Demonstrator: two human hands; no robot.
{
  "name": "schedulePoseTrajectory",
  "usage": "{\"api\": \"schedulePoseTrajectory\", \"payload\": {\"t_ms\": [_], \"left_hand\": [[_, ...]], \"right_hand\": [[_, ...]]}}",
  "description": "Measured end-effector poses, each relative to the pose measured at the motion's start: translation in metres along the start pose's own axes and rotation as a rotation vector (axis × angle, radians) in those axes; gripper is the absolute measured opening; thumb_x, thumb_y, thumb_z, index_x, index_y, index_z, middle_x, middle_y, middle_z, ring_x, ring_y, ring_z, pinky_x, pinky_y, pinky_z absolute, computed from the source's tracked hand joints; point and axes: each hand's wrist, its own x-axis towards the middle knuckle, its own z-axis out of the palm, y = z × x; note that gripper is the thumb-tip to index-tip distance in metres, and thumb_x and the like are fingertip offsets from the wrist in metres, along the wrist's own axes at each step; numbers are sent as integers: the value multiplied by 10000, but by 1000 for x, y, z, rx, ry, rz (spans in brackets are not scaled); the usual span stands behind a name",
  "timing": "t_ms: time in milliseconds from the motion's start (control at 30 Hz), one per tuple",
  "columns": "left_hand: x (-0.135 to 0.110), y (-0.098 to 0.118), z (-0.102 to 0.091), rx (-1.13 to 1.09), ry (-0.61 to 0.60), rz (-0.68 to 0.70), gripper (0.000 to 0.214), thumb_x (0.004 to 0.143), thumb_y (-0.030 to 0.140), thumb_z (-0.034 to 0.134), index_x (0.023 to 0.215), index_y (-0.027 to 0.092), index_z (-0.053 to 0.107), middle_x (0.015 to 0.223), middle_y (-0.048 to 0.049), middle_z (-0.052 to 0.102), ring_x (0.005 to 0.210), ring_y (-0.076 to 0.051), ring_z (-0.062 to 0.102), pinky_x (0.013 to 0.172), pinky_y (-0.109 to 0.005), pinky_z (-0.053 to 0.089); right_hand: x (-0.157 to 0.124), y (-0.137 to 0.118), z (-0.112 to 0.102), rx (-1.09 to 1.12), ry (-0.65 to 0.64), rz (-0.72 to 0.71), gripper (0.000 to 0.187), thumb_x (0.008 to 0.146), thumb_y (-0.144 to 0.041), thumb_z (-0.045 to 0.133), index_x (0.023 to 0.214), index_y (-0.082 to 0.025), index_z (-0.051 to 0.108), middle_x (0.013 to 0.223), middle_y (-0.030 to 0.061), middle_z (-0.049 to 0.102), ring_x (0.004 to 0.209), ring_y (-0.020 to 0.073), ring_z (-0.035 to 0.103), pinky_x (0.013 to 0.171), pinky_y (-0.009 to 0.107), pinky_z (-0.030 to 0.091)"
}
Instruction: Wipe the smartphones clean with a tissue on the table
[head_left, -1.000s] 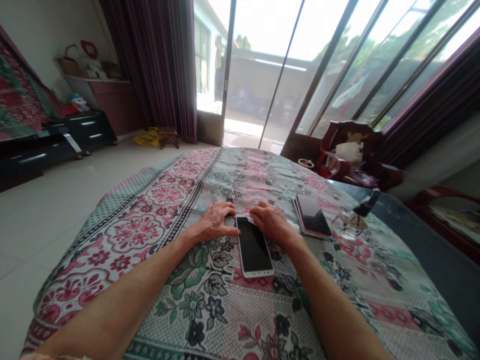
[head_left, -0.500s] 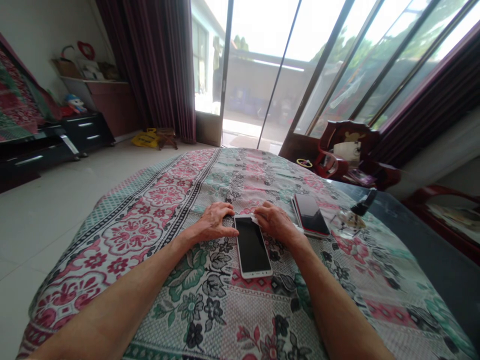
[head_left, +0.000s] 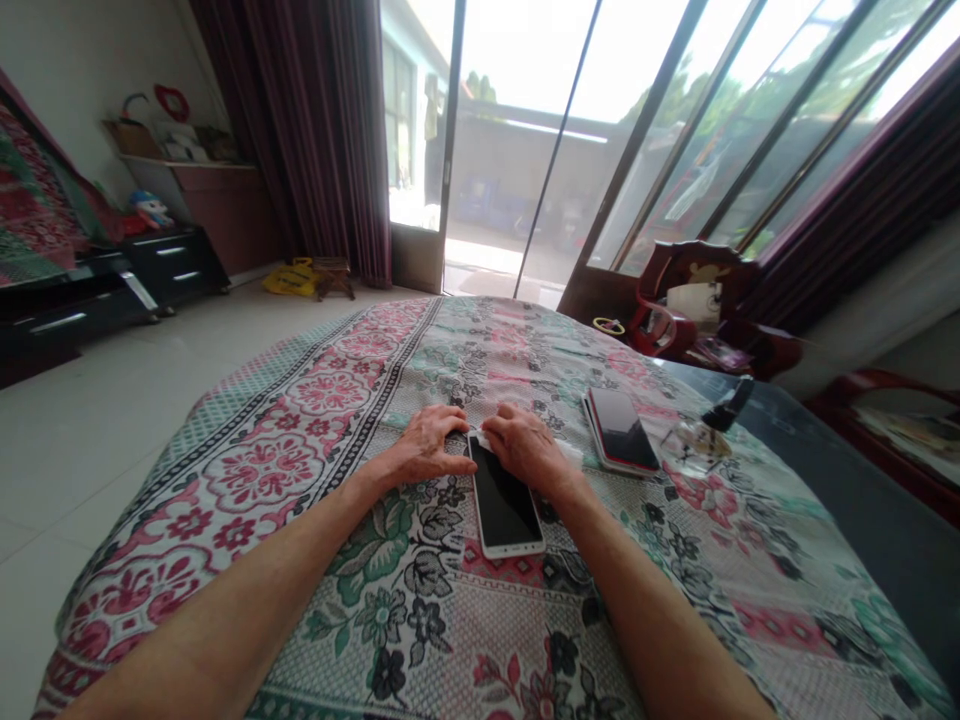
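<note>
A white smartphone with a dark screen lies flat on the patterned cloth in front of me. My left hand rests at its upper left corner. The left thumb touches the phone's side edge, apart from the other fingers, which are curved down near the top. Over the upper part of the screen, my right hand has its fingers bent together on a thin white tissue. Most of the tissue is hidden beneath that hand; a pale part of it trails out to the right.
Right of my hands lies a dark-screened tablet-like device with a red edge, on top of a pale one. Beyond it stands a clear bottle with a black pump top. A carved wooden chair is behind the table.
My right hand has slid left with the tissue, from the phone's upper right edge across the top of its screen. The left hand and the phone have stayed in place.
</note>
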Motion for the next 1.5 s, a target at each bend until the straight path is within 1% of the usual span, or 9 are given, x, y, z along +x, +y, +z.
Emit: {"api": "schedulePoseTrajectory", "payload": {"t_ms": [300,600,667,800,900,1067,1333,1400,1500], "left_hand": [[0,7,-6,37,-41,-32,615,659,486,750,1178,200,586,1326,-91,533,1267,-296,433,1075,-407,326],[-2,8,-8,66,-70,-31,679,685,536,719,1235,175,548,1373,-115,494,1302,-300,400,1099,-403,299],[-2,9,-10,72,-85,-37,691,691,545,711,1246,171,539,1383,-116,482,1306,-295,395,1103,-394,293],[-1,10,-10,76,-96,-43,717,680,560,710,1253,169,528,1385,-119,476,1305,-296,389,1106,-393,285],[-1,15,-6,65,-97,-74,849,634,591,726,1317,164,458,1401,-140,447,1316,-323,366,1106,-423,280],[-9,44,-9,65,-164,-214,1159,553,646,744,1459,190,183,1497,-202,276,1387,-419,200,1105,-574,190],[-27,117,-25,74,-486,-287,1387,438,504,824,1493,97,21,1541,-279,46,1390,-498,77,1050,-675,231],[-28,122,-23,95,-503,-292,1379,441,487,818,1495,98,19,1544,-274,27,1390,-499,77,1047,-682,232],[-28,118,-20,105,-493,-279,1342,451,455,808,1499,117,41,1549,-259,33,1388,-496,97,1045,-668,257]], "right_hand": [[7,-14,1,72,-2,-16,246,943,-264,443,858,-209,667,861,42,568,787,144,527,703,256,349],[-13,4,-9,345,-111,-171,140,856,-203,584,828,-232,718,776,-1,568,690,98,505,638,214,343],[-11,6,-7,377,-59,-152,137,857,-201,582,852,-229,716,779,2,570,691,102,507,642,218,350],[-5,9,1,338,150,6,180,913,-208,498,880,-188,673,853,39,578,768,134,531,716,252,388],[-4,16,8,344,237,75,151,915,-199,481,892,-183,630,924,58,588,833,153,541,775,275,405],[-5,24,16,359,170,84,117,910,-186,467,904,-178,583,840,38,604,790,159,545,742,275,399],[-6,23,17,379,204,69,114,905,-174,459,904,-176,574,839,43,629,795,162,564,747,266,393],[-6,23,17,383,206,60,113,904,-173,464,918,-176,576,851,46,636,809,163,571,757,264,393],[-7,22,17,371,190,67,127,909,-175,454,928,-176,580,865,51,648,832,165,578,767,261,395]]}}
